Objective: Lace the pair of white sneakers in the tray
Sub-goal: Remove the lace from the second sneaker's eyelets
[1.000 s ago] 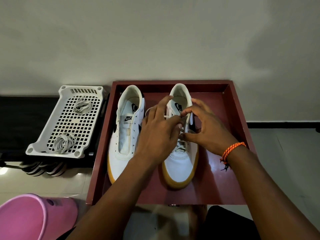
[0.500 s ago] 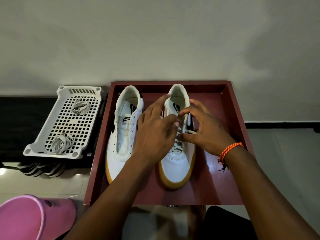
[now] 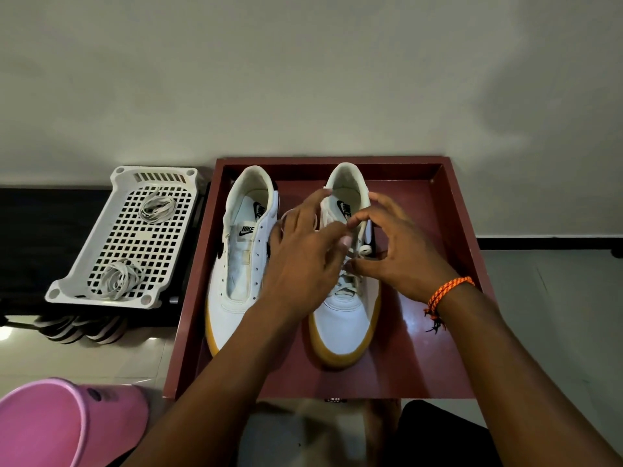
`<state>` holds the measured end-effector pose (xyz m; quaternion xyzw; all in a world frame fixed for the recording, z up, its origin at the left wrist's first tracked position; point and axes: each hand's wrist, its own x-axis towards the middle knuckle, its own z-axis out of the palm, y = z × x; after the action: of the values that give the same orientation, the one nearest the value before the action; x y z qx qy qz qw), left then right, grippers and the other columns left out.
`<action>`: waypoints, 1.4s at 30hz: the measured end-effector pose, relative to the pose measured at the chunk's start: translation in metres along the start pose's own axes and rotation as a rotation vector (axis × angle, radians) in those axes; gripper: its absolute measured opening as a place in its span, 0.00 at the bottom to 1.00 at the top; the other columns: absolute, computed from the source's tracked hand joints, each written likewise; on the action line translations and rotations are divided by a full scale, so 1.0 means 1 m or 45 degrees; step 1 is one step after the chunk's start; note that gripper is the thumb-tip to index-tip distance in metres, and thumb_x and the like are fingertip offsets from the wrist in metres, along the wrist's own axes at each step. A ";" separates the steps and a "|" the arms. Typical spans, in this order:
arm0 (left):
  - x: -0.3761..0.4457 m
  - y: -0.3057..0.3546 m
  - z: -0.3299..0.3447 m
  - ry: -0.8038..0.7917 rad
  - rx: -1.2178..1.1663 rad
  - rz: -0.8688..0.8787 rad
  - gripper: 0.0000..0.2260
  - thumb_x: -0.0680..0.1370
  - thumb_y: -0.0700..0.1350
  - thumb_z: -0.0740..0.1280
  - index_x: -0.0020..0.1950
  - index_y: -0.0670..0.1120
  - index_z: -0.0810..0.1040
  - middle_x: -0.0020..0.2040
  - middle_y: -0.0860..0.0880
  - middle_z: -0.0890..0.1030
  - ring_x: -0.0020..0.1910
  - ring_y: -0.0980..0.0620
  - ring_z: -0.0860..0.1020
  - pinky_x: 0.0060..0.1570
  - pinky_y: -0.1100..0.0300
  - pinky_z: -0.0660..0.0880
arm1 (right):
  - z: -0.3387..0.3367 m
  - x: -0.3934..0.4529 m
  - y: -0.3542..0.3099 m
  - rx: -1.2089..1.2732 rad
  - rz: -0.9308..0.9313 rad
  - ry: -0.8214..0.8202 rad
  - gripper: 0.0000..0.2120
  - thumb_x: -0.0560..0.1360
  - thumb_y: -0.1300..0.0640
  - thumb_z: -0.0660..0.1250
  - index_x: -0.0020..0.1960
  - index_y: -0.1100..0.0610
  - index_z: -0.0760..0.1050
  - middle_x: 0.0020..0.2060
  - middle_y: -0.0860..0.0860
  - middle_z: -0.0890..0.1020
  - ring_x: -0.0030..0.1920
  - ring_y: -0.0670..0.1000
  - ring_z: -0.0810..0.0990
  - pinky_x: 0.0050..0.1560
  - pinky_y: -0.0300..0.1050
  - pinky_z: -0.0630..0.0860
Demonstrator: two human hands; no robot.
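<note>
"NIKE" with swoosh is printed in black on the tongue label of the left sneaker (image 3: 241, 264). A black Nike mark, partly legible, stands on each sneaker's insole; the right sneaker (image 3: 344, 318) likewise.

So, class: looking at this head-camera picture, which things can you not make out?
- Upper eyelets of the right sneaker: hidden behind both hands.
- Lace ends: left hand and right hand cover them.
- Pink object: cut off by the frame's edge.

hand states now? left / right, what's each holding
Left hand: fingers curled at the lace of the right-side sneaker; grip itself hidden, cannot tell.
Right hand: pinching that same lace.
</note>
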<state>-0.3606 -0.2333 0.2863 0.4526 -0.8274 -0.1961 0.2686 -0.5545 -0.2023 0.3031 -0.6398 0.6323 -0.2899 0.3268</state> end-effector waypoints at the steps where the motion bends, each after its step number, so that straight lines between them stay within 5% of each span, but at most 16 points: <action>1: -0.002 0.002 0.004 -0.055 0.087 0.008 0.06 0.84 0.50 0.66 0.59 0.57 0.81 0.84 0.53 0.61 0.78 0.42 0.66 0.69 0.32 0.68 | 0.000 0.000 0.000 0.003 -0.005 0.001 0.27 0.68 0.53 0.82 0.63 0.40 0.76 0.80 0.43 0.59 0.75 0.50 0.69 0.63 0.57 0.81; 7: 0.004 -0.001 0.007 0.092 -0.257 -0.045 0.07 0.83 0.46 0.66 0.48 0.50 0.82 0.77 0.51 0.68 0.68 0.44 0.74 0.61 0.39 0.76 | -0.002 -0.001 -0.002 -0.039 0.019 -0.008 0.29 0.67 0.54 0.84 0.62 0.41 0.76 0.81 0.43 0.59 0.74 0.50 0.70 0.65 0.53 0.79; 10: 0.007 -0.001 0.002 0.198 -0.414 -0.119 0.09 0.84 0.50 0.64 0.51 0.49 0.83 0.71 0.51 0.72 0.68 0.49 0.75 0.60 0.42 0.78 | -0.001 0.000 -0.003 -0.038 0.026 -0.006 0.29 0.66 0.55 0.84 0.61 0.41 0.76 0.81 0.42 0.59 0.74 0.49 0.70 0.64 0.53 0.80; 16: -0.005 0.003 0.006 -0.062 0.058 -0.022 0.11 0.85 0.50 0.67 0.66 0.58 0.80 0.83 0.51 0.62 0.79 0.41 0.64 0.71 0.33 0.68 | 0.000 0.000 -0.001 -0.014 0.003 -0.001 0.28 0.67 0.54 0.83 0.62 0.40 0.76 0.81 0.44 0.59 0.75 0.49 0.70 0.65 0.55 0.80; 22: 0.003 0.001 0.007 0.104 -0.257 -0.055 0.06 0.83 0.47 0.66 0.49 0.51 0.82 0.75 0.51 0.69 0.67 0.44 0.73 0.61 0.39 0.75 | -0.001 0.000 -0.001 -0.045 0.003 -0.006 0.29 0.66 0.54 0.84 0.61 0.41 0.76 0.81 0.44 0.59 0.74 0.50 0.70 0.67 0.50 0.77; 25: 0.005 0.001 0.001 0.204 -0.328 -0.084 0.07 0.83 0.45 0.64 0.52 0.50 0.82 0.70 0.51 0.72 0.67 0.48 0.74 0.61 0.42 0.76 | 0.000 0.001 0.000 -0.028 0.002 0.001 0.29 0.65 0.54 0.85 0.61 0.41 0.76 0.80 0.44 0.59 0.75 0.51 0.70 0.65 0.55 0.79; 29: 0.000 0.002 -0.001 0.044 -0.016 -0.002 0.09 0.84 0.49 0.64 0.61 0.56 0.83 0.78 0.52 0.68 0.75 0.44 0.69 0.67 0.39 0.70 | 0.000 0.001 0.002 -0.031 -0.001 0.008 0.30 0.66 0.54 0.84 0.63 0.41 0.76 0.81 0.45 0.59 0.76 0.50 0.68 0.67 0.56 0.78; 33: -0.003 0.002 0.009 -0.016 0.000 0.013 0.06 0.83 0.50 0.67 0.55 0.54 0.83 0.80 0.51 0.67 0.74 0.42 0.68 0.64 0.36 0.73 | -0.001 0.000 0.001 -0.024 -0.011 -0.008 0.28 0.67 0.53 0.83 0.62 0.40 0.76 0.80 0.44 0.59 0.75 0.51 0.69 0.63 0.58 0.81; 37: 0.006 -0.004 0.005 0.168 -0.309 -0.082 0.10 0.84 0.52 0.64 0.48 0.52 0.83 0.71 0.52 0.72 0.66 0.46 0.74 0.60 0.41 0.76 | -0.001 0.000 0.000 -0.052 0.004 -0.018 0.29 0.66 0.53 0.84 0.61 0.40 0.75 0.81 0.43 0.59 0.76 0.51 0.68 0.66 0.47 0.75; 42: 0.004 -0.002 -0.004 0.118 -0.183 -0.068 0.09 0.85 0.52 0.62 0.59 0.55 0.82 0.72 0.52 0.72 0.70 0.47 0.72 0.64 0.41 0.74 | -0.001 0.000 -0.001 -0.054 0.007 -0.010 0.29 0.66 0.54 0.84 0.62 0.42 0.76 0.81 0.44 0.59 0.76 0.50 0.67 0.67 0.45 0.72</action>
<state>-0.3585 -0.2377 0.2891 0.4626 -0.7855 -0.2410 0.3329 -0.5548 -0.2026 0.3047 -0.6459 0.6389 -0.2730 0.3163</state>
